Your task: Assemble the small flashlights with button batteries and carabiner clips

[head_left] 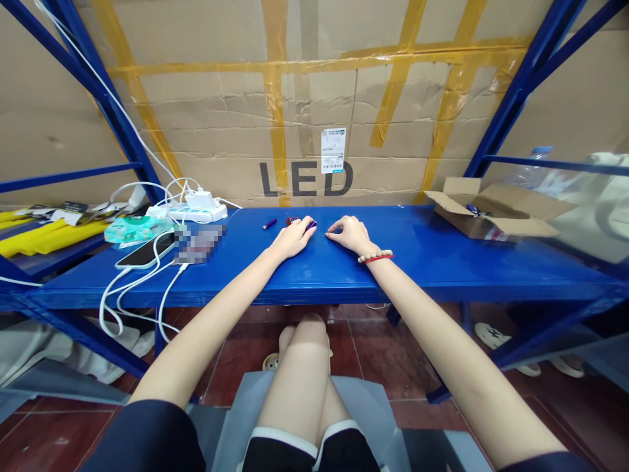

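My left hand rests on the blue tabletop, its fingers curled over a small shiny purple object that shows only in part. Just behind those fingers a small dark red piece peeks out, mostly hidden. To the left of this hand lies a short dark purple cylinder. My right hand is at the table a little to the right, thumb and forefinger brought together in a pinch. Whatever may be between those fingertips is too small to make out. A beaded bracelet and red cord circle the right wrist.
On the right of the blue table stands an open cardboard box with small dark items inside. A phone, white cables, a power strip and a teal packet occupy the left. A large taped carton stands behind.
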Available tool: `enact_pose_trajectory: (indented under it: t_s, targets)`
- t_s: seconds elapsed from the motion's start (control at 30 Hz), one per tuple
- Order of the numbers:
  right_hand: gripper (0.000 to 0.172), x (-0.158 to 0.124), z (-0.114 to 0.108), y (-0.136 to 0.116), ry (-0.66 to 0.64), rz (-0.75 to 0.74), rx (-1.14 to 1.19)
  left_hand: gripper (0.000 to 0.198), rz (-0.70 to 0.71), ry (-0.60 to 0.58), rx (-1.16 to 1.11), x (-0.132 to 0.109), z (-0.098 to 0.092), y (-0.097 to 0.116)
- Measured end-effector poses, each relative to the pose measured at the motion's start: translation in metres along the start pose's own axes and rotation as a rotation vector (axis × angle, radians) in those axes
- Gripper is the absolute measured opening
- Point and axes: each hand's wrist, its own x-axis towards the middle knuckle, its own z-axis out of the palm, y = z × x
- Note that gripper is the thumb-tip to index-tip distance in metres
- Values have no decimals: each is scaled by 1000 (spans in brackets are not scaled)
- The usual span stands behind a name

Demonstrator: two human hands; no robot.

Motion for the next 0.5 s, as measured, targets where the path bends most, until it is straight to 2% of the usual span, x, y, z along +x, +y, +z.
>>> enact_pose_trajectory:
  t_s: [0.5]
  targets:
    - [22,-1,-3,0,-57,-60,-5,28,-18,4,-10,-3,-2,4]
